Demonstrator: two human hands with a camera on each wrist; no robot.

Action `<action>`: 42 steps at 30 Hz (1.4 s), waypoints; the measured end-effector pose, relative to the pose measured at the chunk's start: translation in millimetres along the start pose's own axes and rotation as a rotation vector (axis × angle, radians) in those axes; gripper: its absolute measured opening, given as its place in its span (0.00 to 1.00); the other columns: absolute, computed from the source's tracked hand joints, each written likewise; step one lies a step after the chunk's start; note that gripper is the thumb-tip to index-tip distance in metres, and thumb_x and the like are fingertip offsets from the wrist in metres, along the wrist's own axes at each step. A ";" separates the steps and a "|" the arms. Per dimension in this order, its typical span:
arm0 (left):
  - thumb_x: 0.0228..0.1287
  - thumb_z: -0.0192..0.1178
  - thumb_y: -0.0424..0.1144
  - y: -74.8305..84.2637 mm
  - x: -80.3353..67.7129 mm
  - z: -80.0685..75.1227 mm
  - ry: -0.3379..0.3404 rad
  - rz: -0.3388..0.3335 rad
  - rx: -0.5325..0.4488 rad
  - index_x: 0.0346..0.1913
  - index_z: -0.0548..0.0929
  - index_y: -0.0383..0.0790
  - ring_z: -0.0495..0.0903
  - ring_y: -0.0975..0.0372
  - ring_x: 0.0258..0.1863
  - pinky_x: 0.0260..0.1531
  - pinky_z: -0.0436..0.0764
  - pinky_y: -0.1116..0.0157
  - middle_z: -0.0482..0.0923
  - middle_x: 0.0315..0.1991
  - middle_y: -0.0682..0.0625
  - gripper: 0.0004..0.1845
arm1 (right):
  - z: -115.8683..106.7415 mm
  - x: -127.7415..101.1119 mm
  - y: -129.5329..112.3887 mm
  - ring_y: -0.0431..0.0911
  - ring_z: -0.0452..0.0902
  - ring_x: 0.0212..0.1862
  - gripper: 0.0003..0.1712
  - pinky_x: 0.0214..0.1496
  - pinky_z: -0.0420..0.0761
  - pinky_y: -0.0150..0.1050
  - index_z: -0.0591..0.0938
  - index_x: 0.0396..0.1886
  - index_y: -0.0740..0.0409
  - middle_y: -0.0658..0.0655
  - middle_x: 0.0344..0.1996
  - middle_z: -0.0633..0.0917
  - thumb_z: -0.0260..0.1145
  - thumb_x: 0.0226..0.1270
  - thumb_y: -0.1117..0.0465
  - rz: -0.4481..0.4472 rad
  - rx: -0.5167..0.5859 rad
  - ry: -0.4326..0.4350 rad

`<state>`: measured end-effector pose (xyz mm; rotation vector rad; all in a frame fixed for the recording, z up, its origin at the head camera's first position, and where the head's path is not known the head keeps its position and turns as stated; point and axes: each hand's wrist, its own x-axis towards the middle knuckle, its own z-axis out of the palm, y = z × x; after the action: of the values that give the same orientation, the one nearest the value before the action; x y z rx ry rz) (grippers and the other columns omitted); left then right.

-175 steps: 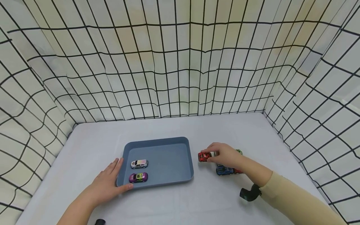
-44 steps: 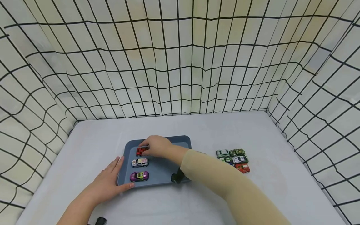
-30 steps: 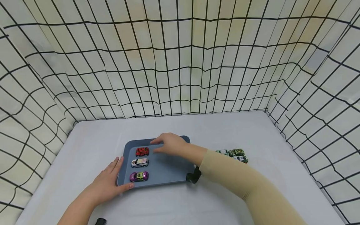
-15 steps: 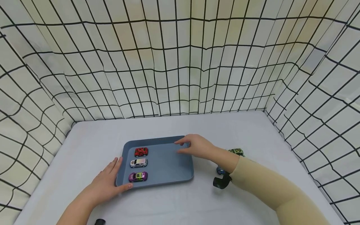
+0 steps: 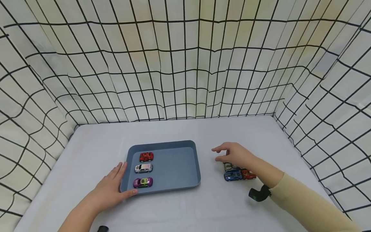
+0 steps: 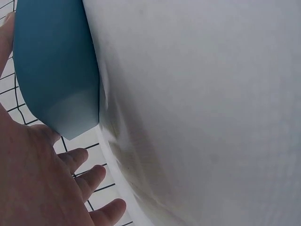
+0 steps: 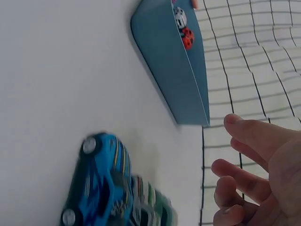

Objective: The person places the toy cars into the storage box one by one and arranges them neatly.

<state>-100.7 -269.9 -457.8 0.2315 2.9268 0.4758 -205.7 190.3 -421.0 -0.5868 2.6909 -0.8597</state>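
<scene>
My left hand (image 5: 108, 188) lies with spread fingers against the near-left corner of a blue-grey tray (image 5: 200, 167), thumb at its front rim. Inside, along the left side, a red toy car (image 5: 146, 157), a white one with a chequered roof (image 5: 143, 168) and a purple-and-green one (image 5: 143, 182) form a column. Nothing is in my right hand (image 5: 239, 158), whose thumb and fingers are parted over a cluster of toy cars right of the tray. A blue toy car (image 5: 233, 175) and a red-orange one (image 5: 248, 174) show at its near side; the hand hides others behind.
A white cloth (image 5: 174, 212) covers the table. Black-lined white curtains (image 5: 185, 64) enclose the back and sides. A black wrist-camera piece (image 5: 259, 193) juts below my right wrist, and another black piece (image 5: 103, 228) shows at the bottom edge.
My right hand has carried the red toy car from the cluster into the tray, let it go behind the white one, and moved back right over the cluster. The left hand has stayed put.
</scene>
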 end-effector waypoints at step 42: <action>0.49 0.59 0.78 0.4 -1.7 -2.2 -0.012 -0.010 0.000 0.78 0.47 0.32 0.54 0.31 0.70 0.60 0.60 0.30 0.48 0.75 0.28 0.67 | -22.2 7.4 52.3 0.57 0.74 0.62 0.16 0.62 0.74 0.58 0.87 0.53 0.44 0.57 0.57 0.82 0.70 0.66 0.58 0.091 -0.116 -0.194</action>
<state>-99.4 -270.5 -455.4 0.2191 2.9152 0.4706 -235.7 236.9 -435.5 -0.5371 2.5804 -0.5940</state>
